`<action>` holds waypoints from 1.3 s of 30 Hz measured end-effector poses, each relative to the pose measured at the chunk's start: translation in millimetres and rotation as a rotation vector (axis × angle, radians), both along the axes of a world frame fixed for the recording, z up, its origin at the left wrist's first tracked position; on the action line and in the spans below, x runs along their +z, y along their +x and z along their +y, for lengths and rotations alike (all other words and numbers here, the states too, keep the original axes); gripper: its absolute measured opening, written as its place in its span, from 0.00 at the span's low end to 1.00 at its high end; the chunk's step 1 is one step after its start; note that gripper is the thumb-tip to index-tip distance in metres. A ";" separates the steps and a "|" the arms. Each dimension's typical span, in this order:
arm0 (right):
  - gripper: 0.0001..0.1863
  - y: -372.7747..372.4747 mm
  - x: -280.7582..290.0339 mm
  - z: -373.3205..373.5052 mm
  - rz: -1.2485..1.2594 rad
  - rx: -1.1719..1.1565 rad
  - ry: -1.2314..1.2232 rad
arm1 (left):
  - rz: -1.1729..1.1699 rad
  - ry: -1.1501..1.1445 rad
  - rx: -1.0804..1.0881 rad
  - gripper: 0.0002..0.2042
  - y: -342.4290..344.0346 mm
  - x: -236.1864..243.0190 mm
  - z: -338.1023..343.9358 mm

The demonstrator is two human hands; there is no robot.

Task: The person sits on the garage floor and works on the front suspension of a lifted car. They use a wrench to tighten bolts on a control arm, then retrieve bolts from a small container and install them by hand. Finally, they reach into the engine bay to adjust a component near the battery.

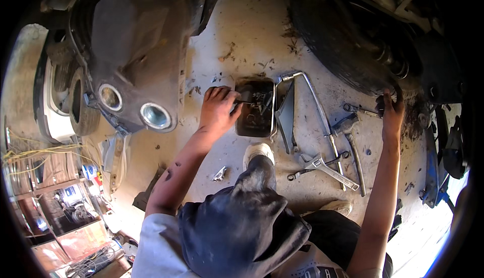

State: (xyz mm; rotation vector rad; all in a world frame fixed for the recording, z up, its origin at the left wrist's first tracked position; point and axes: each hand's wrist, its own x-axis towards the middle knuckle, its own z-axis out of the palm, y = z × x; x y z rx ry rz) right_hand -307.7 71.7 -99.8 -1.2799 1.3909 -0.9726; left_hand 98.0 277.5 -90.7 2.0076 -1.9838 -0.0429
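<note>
My left hand (218, 107) has its fingers curled around a small dark item, hard to make out, at the left edge of a black tray (254, 128) holding loose hardware. My right hand (392, 110) reaches up beside a big black tyre (327, 41), fingers bent on something dark and partly hidden. Just left of that hand lies a combination spanner (358, 108). Between my hands are a long bent metal bar (317, 104), a grey angled metal piece (286, 116), a hammer (353, 149) and an adjustable spanner (327, 169) with another spanner (297, 175).
A large dark vehicle panel (136, 36) with two round holes occupies the upper left, beside another tyre (80, 101). Dark metal parts (438, 142) line the right edge. Wires (35, 152) and clutter sit lower left. My shoe (258, 153) is below the tray.
</note>
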 end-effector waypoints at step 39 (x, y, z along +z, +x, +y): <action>0.26 6.6 9.0 9.0 -0.023 0.011 0.041 | -0.107 0.561 0.175 0.18 -54.3 -53.5 -22.4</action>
